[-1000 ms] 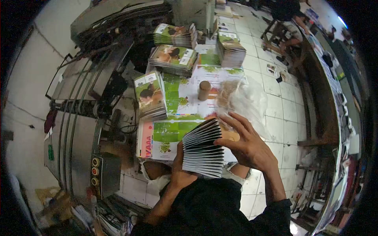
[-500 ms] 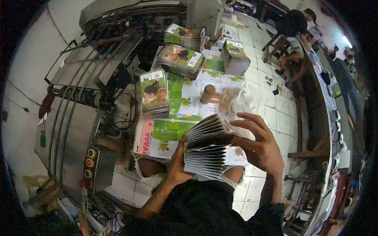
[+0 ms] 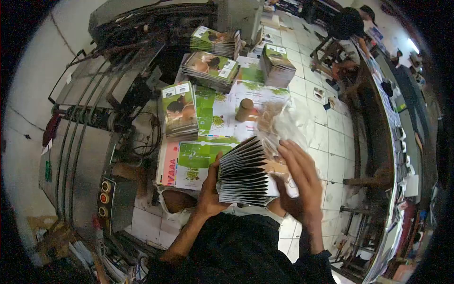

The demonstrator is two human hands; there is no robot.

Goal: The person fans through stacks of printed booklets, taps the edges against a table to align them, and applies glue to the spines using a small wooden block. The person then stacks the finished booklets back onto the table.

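Observation:
My left hand [image 3: 211, 191] grips the spine side of a thick stack of folded booklets [image 3: 242, 175], whose open edges fan out to the right. Just right of the fanned edges is my right hand [image 3: 301, 182], fingers stretched upward and apart from the thumb, holding nothing. Beyond the stack, printed green and white sheets [image 3: 203, 158] cover the work surface. A brown cylinder [image 3: 245, 110] stands on them, beside crumpled clear plastic [image 3: 288, 124]. One pile of booklets [image 3: 180, 111] lies at the left of the sheets.
Further piles of booklets [image 3: 210, 68] [image 3: 277, 66] stand at the back. A machine with round buttons [image 3: 103, 198] fills the left side. On the right runs a long cluttered bench [image 3: 395, 142], with a person [image 3: 347, 23] seated near its far end.
My right hand has drawn away from between the booklets and moved slightly down and left. The gap in the stack has closed into one even fan. The view has shifted slightly.

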